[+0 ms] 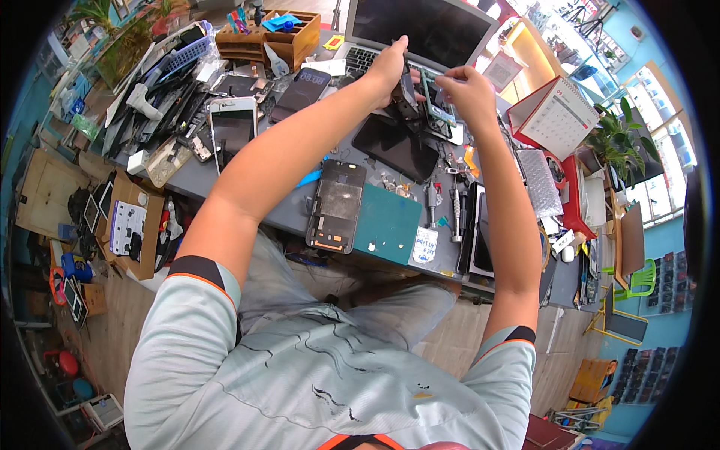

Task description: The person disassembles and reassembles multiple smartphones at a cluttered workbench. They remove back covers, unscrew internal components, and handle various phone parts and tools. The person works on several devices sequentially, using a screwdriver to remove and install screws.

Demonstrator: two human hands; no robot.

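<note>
Both my hands are raised over the far part of the grey workbench (281,206), in front of an open laptop (424,30). My left hand (388,71) is closed around a dark black object (406,97), whose kind I cannot make out. To its right, my right hand (471,94) has its thumb and fingers pinched together beside a slim teal-edged piece (432,101). Whatever those fingertips hold is too small to name. Below the hands lies a glossy black screen panel (397,146). Closer to me, a phone display assembly (337,206) rests face down by a green mat (390,225).
A lit smartphone (301,94) and a white-framed phone (234,124) lie left, beside a heap of phone parts (161,109). Screwdrivers (455,202) and another white-framed device (482,232) are at the right. A desk calendar (559,116) and bubble wrap (538,184) stand farther right.
</note>
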